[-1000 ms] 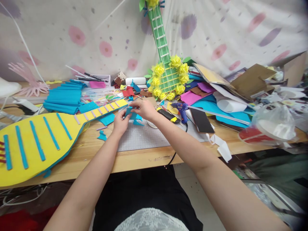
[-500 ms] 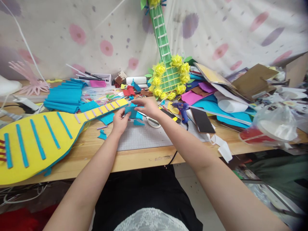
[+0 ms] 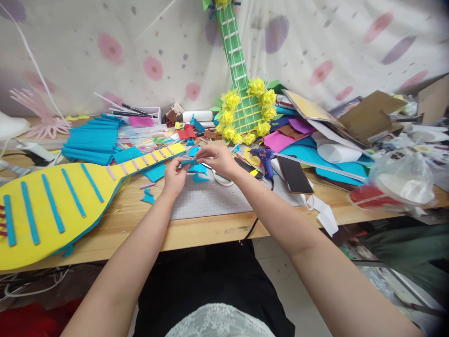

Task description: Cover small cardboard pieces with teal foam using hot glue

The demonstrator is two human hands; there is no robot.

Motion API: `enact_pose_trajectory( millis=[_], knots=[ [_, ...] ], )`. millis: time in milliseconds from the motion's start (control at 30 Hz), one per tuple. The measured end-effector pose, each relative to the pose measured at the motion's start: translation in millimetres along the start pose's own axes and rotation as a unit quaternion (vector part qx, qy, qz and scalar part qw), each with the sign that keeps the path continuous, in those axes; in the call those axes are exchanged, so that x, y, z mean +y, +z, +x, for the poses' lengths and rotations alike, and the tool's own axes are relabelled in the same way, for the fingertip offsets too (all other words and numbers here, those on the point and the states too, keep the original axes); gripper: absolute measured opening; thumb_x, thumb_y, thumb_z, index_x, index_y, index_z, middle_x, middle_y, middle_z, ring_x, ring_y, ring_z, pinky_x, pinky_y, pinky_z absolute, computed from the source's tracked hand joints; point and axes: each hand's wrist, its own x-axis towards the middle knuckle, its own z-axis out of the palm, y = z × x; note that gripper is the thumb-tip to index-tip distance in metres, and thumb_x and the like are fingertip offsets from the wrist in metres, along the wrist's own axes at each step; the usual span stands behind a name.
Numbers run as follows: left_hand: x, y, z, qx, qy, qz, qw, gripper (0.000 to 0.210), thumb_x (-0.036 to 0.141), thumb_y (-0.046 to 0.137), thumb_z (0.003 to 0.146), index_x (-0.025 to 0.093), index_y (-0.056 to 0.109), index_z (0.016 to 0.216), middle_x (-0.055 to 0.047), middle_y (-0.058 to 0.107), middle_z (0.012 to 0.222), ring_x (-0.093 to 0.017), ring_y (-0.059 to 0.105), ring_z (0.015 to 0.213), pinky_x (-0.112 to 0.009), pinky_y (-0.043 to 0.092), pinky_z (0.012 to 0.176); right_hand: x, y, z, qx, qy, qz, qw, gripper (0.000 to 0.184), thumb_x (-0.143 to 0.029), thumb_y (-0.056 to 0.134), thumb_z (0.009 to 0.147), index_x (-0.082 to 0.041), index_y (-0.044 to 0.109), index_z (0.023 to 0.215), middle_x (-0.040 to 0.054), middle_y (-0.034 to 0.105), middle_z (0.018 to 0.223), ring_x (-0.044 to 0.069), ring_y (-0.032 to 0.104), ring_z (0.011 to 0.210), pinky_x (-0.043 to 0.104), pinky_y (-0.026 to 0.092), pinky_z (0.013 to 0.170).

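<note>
Pinching one blue piece point(image 3: 190, 162) | two hands point(image 3: 174, 178) point(image 3: 220, 161) | one glue gun point(image 3: 268, 166) (corded)

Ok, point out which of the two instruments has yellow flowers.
The green instrument, upright at the back; the yellow instrument at left has blue stripes instead.

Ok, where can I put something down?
The grey gridded mat is bare along its near edge, between the forearms. Wooden tabletop is mostly bare between the flat yellow lute-shaped craft and left forearm. Crowded: red and blue scraps beyond the left hand.
</note>
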Motion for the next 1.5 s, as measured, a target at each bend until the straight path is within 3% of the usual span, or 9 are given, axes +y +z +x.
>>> enact_pose_trajectory(
  millis=[167, 300, 500, 667, 833, 1067, 1500],
  knots=[
    [0.9, -0.9, 1.1, 0.024, 0.004, -0.002, 1.000, 0.019, 0.033, 0.061, 0.073, 0.018, 0.060, 0.084, -0.005, 0.065, 0.083, -0.018, 0.062, 0.079, -0.031, 0.049, 0.076, 9.2, -2.1, 2.6, -0.049, 0.043, 0.135, 0.989, 0.038, -0.014, 0.068, 0.066, -0.020, 0.060, 0.102, 0.0042, 0.068, 0.102, 0.018, 0.062, 0.105, 0.035, 0.049, 0.091],
    [4.3, -1.8, 0.3, 0.013, 0.013, 0.005, 1.000, 0.015, 0.029, 0.059, 0.073, 0.018, 0.061, 0.083, -0.005, 0.064, 0.087, -0.018, 0.062, 0.084, -0.031, 0.049, 0.079, 18.6, 2.0, 2.5, -0.036, 0.074, 0.175, 0.981, 0.031, -0.023, 0.069, 0.068, -0.020, 0.060, 0.098, 0.0040, 0.069, 0.097, 0.018, 0.064, 0.100, 0.035, 0.050, 0.089],
    [2.5, -1.9, -0.1, 0.028, 0.009, 0.036, 0.999, 0.011, 0.025, 0.057, 0.074, 0.019, 0.060, 0.082, -0.004, 0.063, 0.081, -0.017, 0.061, 0.080, -0.030, 0.049, 0.075, 18.9, 20.2, 2.3, 0.021, 0.070, 0.124, 0.990, 0.028, -0.032, 0.070, 0.068, -0.018, 0.062, 0.091, 0.0035, 0.069, 0.092, 0.015, 0.064, 0.089, 0.030, 0.050, 0.084],
    [3.8, -2.0, -0.1, 0.031, 0.022, 0.058, 0.998, 0.010, 0.025, 0.056, 0.074, 0.019, 0.060, 0.082, -0.003, 0.062, 0.081, -0.017, 0.060, 0.083, -0.029, 0.048, 0.076, 17.6, 33.1, 3.5, 0.049, 0.091, 0.152, 0.983, 0.025, -0.035, 0.067, 0.070, -0.017, 0.061, 0.088, 0.0038, 0.068, 0.092, 0.014, 0.063, 0.086, 0.030, 0.050, 0.083],
    [3.5, -2.2, 0.2, 0.044, 0.027, 0.072, 0.996, 0.010, 0.024, 0.057, 0.075, 0.019, 0.060, 0.082, -0.004, 0.063, 0.086, -0.017, 0.060, 0.085, -0.029, 0.048, 0.077, 20.1, 34.3, 5.1, 0.060, 0.080, 0.157, 0.983, 0.030, -0.025, 0.074, 0.061, -0.017, 0.061, 0.087, 0.0043, 0.067, 0.094, 0.014, 0.062, 0.089, 0.030, 0.048, 0.086],
    [-1.2, -2.7, 0.3, 0.035, 0.028, 0.048, 0.998, 0.013, 0.027, 0.058, 0.074, 0.018, 0.060, 0.084, -0.004, 0.062, 0.084, -0.017, 0.060, 0.083, -0.029, 0.048, 0.076, 17.1, 37.3, 7.2, 0.061, 0.092, 0.202, 0.973, 0.025, -0.035, 0.070, 0.066, -0.017, 0.061, 0.080, 0.0008, 0.066, 0.080, 0.012, 0.061, 0.077, 0.028, 0.050, 0.079],
    [-3.0, -1.8, 0.3, 0.039, 0.014, 0.077, 0.996, 0.014, 0.027, 0.055, 0.074, 0.018, 0.060, 0.083, -0.005, 0.063, 0.084, -0.019, 0.059, 0.081, -0.029, 0.048, 0.070, 22.3, 37.0, 7.7, 0.088, 0.075, 0.116, 0.986, 0.019, -0.024, 0.070, 0.063, -0.017, 0.062, 0.080, -0.0002, 0.065, 0.083, 0.012, 0.060, 0.079, 0.029, 0.047, 0.080]
  ],
)
